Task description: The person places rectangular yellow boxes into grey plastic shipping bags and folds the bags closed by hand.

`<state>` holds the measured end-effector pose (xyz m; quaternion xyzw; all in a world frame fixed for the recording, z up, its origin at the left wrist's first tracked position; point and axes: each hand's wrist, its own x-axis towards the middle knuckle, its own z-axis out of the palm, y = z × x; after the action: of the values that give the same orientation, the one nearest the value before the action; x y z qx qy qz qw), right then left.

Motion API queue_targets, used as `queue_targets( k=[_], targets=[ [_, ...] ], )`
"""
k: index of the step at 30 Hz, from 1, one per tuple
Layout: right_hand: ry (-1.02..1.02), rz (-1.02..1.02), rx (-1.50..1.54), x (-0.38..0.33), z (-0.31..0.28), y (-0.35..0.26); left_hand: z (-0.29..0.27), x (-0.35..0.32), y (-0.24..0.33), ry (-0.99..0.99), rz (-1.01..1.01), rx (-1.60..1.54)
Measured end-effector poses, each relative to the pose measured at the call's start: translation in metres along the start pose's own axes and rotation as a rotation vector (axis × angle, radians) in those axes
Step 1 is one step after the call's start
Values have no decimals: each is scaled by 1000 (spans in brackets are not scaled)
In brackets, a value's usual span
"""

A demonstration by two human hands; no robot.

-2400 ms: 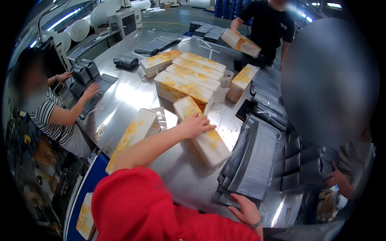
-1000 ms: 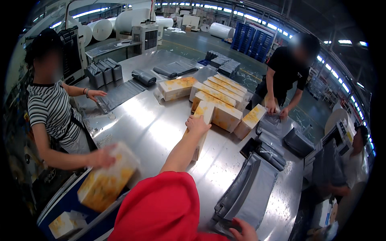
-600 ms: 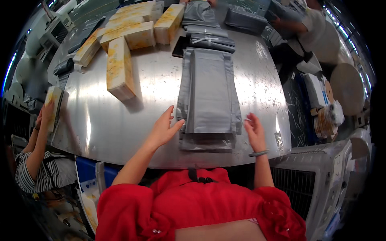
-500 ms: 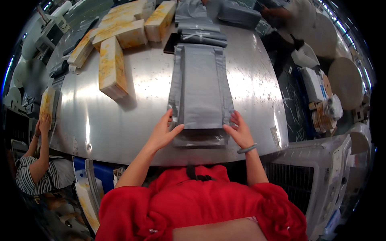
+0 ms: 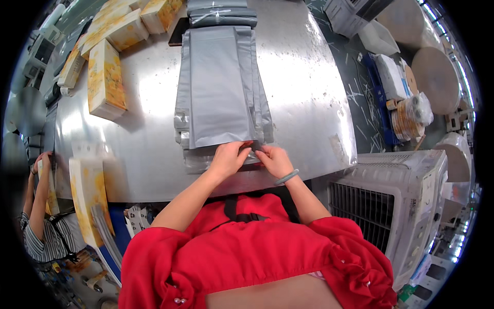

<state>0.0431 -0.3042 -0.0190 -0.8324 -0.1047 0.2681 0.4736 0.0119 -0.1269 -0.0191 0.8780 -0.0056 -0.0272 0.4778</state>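
A long grey plastic mailing bag (image 5: 216, 87) lies on top of a stack of similar grey bags (image 5: 263, 103), its length running away from me. My left hand (image 5: 229, 156) is closed at the near end of the top bag, thumb and fingers pinching its edge close to the right corner. Just beside it, my right hand (image 5: 276, 160) is closed too, its fingertips pinching the same dark, folded bit of plastic. The two hands nearly touch. What lies inside the fingers is partly hidden.
Several yellow-and-white patterned blocks (image 5: 106, 77) stand at the metal table's (image 5: 303, 103) far left; another block (image 5: 87, 195) stands at its near left edge. Rolled grey bags (image 5: 222, 17) lie beyond the stack. A person's hands (image 5: 43, 160) work at far left. An air cooler (image 5: 383, 201) stands right.
My hands have come together from both sides of the stack to the top bag's near right corner. The top bag's near end is now lifted and skewed. My view has shifted right.
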Motion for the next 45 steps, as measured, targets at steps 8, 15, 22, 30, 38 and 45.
queue_targets(
  k=[8, 15, 22, 30, 38, 45],
  targets=[
    [-325, -43, 304, 7, -12, 27, 15, -18, 18, 95, 124, -95],
    [-271, -177, -200, -19, -69, 13, -11, -334, -127, -419, -657, 492],
    [-197, -1451, -933, 39, -67, -42, -141, -83, -7, -31, 692, 951],
    [203, -1126, -394, 59, -65, -20, -150, -24, -52, 61, 781, 553],
    [504, -476, 47, 97, -39, -61, -116, 31, -20, 596, 35, -300],
    [355, -167, -210, 149, -19, -16, -64, 69, -62, 598, -274, -60]
  ],
)
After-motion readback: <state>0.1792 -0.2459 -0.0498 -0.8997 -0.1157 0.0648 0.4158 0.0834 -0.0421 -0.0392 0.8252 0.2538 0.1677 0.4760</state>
